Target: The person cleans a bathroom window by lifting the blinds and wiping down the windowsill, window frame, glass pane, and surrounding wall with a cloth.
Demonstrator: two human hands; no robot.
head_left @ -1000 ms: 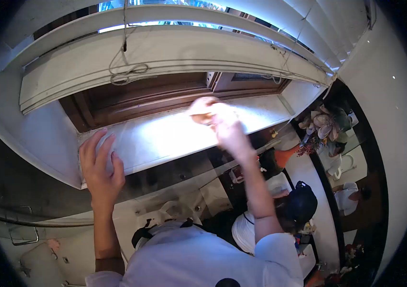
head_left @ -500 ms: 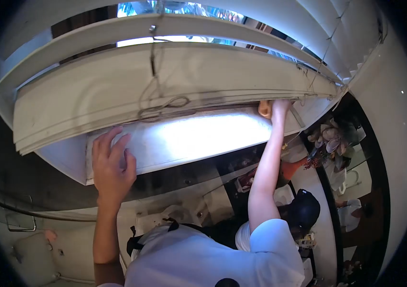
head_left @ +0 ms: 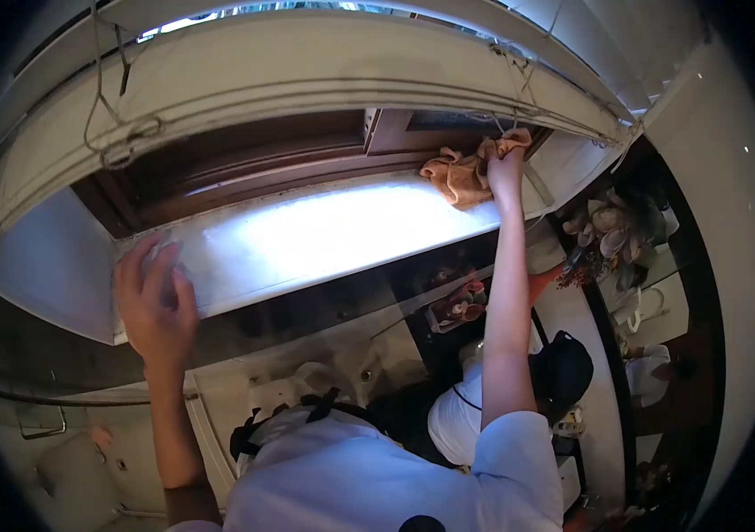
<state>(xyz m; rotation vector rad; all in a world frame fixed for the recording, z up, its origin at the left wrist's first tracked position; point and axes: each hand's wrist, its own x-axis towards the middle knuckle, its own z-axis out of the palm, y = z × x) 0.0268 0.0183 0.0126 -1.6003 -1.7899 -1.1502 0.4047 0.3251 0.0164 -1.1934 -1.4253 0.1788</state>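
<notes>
Gripping cloth (head_left: 460, 179) w/ outstretched R hand (head_left: 507, 168).

Cloth (head_left: 455, 180): orange-brown, rumpled into thick, soft-looking folds. Gripped near one end by the right fingers (head_left: 501, 160); small bunch juts above and to the right of them, larger part spreads out to their left, lower folds over the sill (head_left: 324, 230). Sill: long, flat, white, glaring bright along the stretch between the right fingers and left fingers (head_left: 134, 266). Whether the left fingers touch its near-left end, cannot tell.
</notes>
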